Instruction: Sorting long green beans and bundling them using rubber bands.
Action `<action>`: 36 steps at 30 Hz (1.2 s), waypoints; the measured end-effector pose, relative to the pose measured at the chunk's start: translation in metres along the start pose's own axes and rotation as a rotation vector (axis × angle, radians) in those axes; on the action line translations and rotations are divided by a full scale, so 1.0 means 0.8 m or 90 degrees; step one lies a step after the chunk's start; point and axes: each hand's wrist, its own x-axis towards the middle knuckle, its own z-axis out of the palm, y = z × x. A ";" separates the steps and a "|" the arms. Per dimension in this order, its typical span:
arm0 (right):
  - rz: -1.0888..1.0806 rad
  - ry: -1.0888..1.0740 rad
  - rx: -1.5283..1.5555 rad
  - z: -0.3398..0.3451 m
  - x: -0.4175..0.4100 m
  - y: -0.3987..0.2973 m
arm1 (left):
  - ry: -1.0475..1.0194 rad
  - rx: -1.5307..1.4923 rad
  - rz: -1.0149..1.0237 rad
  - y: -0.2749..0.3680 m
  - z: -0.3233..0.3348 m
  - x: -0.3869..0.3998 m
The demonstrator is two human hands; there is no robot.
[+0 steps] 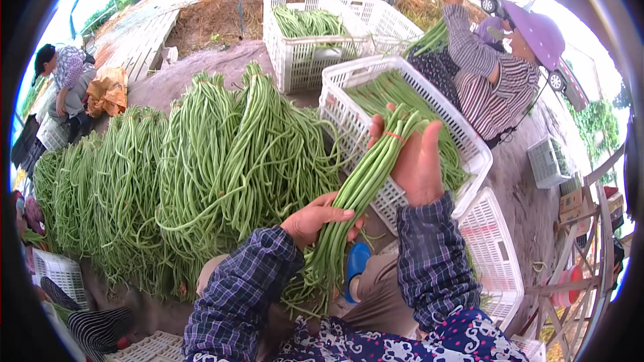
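Note:
A bundle of yard-long beans (367, 171) slants across in front of me, tied near its top by a red rubber band. My left hand (322, 218) grips the bundle around its middle, thumb on top. Behind the banded end, my right hand (415, 163) cradles the beans against its palm, thumb spread away. The loose tails hang down over my knees. Just beyond my right hand, a white plastic crate (334, 95) holds more long beans (397, 90) laid lengthwise. To the left stands a large heap of bundled long beans (201, 176), tops upward.
Another white crate (297, 60) with beans stands farther back. An overturned or tilted crate (490, 256) lies at my right. A person in a striped top (498, 85) sits beyond the crate, holding beans up. Another person (70, 75) sits far left by an orange sack (108, 91).

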 end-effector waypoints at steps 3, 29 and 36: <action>0.037 -0.035 -0.003 0.000 -0.007 0.007 | -0.030 -0.075 0.021 -0.005 -0.008 0.005; -0.007 0.005 -0.009 -0.005 -0.026 -0.025 | 0.132 0.210 -0.174 -0.023 0.036 0.014; 0.021 0.064 -0.133 0.003 -0.027 -0.011 | -0.094 0.106 -0.137 -0.035 0.011 0.008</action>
